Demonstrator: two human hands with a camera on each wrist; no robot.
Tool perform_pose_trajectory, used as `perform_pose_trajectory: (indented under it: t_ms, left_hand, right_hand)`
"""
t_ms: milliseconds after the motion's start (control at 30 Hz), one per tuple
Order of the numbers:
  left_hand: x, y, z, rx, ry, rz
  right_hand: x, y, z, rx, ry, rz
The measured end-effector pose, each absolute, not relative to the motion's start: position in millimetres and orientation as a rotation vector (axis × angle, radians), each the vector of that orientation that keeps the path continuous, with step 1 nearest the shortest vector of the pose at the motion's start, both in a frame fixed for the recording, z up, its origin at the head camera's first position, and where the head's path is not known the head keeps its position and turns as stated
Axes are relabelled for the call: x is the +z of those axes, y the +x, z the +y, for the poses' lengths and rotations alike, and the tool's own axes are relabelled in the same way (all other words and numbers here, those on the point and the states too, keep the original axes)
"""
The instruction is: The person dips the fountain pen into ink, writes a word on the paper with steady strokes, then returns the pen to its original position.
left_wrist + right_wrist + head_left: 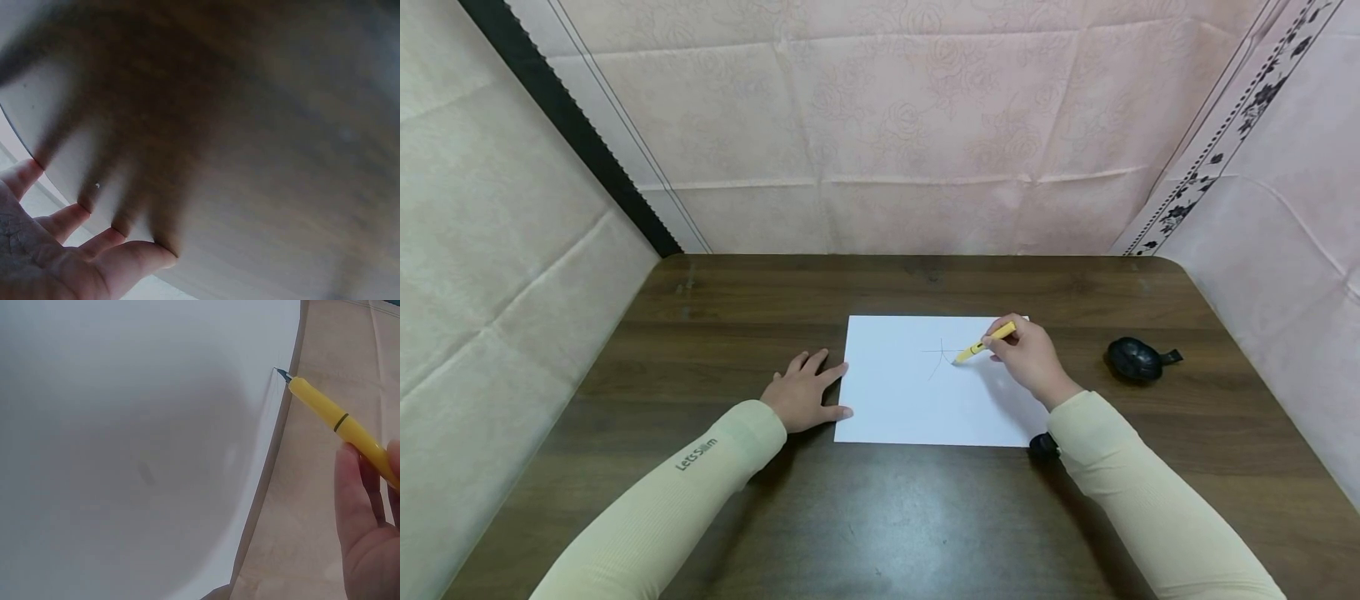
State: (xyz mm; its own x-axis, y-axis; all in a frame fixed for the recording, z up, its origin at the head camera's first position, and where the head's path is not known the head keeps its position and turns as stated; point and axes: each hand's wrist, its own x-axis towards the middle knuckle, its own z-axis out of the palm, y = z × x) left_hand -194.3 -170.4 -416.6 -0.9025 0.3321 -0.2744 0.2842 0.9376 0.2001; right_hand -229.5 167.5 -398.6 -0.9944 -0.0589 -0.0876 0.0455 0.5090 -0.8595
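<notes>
A white sheet of paper [895,408] lies on the wooden table, with a few thin crossing lines drawn near its upper middle. My right hand [1028,354] pinches a yellow fountain pen [988,342] whose tip is at those lines. In the right wrist view the pen [337,422] shows a dark nib meeting the paper [156,425]. My left hand [805,393] rests spread at the sheet's left edge, thumb and index finger on the paper and the other fingers on the table. The left wrist view shows the same hand [69,256] with fingertips pressed to the surface.
A black, rounded object with a short stem [1137,360] sits on the table [737,308] to the right of the paper. Pale patterned cloth [910,125] hangs behind the table and along both sides. A small black object [1042,447] shows below my right wrist.
</notes>
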Motion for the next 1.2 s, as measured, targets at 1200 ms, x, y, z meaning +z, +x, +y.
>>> perform_pose_trajectory:
  t_ms: [1200]
  left_hand:
    - [-417, -197, -170, 0.241, 0.438, 2.778]
  right_hand:
    - [-390, -222, 178, -1.404, -0.009, 2.677]
